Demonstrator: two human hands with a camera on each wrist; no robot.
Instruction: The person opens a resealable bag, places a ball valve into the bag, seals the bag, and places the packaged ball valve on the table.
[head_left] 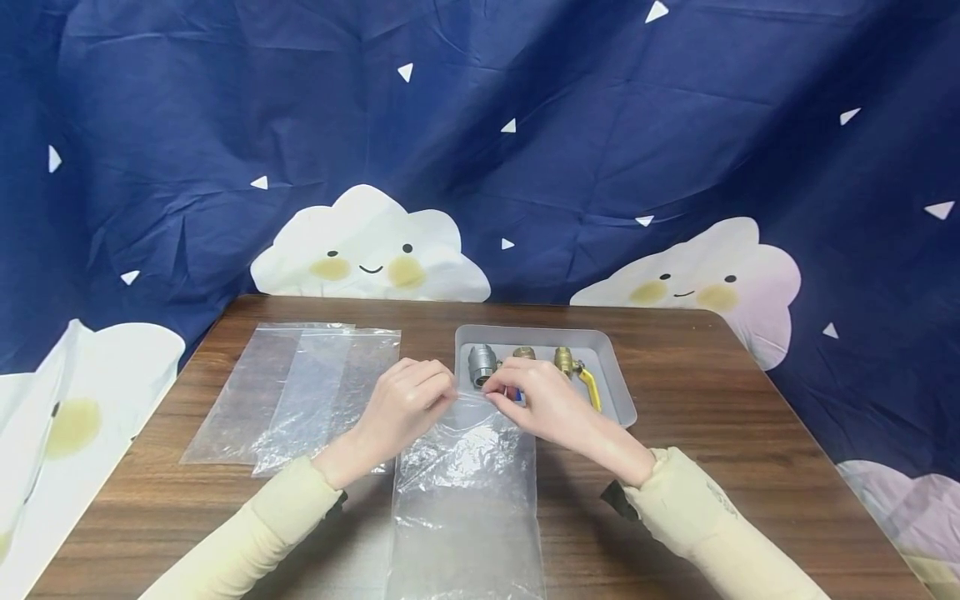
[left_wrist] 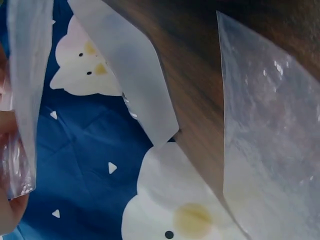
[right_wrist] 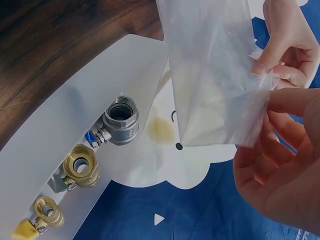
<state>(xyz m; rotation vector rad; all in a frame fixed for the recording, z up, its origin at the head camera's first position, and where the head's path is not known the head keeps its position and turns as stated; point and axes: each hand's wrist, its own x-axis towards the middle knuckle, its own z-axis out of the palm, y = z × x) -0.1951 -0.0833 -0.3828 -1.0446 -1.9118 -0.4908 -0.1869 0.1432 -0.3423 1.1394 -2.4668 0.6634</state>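
Hanging above tabletop [head_left: 705, 367], clear plastic bag [head_left: 468, 458] was pinched at its top edge by L hand [head_left: 408, 396] & R hand [head_left: 542, 398], just this side of grey tray [head_left: 619, 392] w/ 3 valves [head_left: 482, 363]; other bags [head_left: 322, 400] lay flat, overlapping, to L.

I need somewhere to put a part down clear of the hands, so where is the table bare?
Bare table lies right of the grey tray, reaching the right edge; a narrower patch separates the tray from the flat bags. The middle is crowded: left hand and right hand hold a clear bag by the tray of valves.
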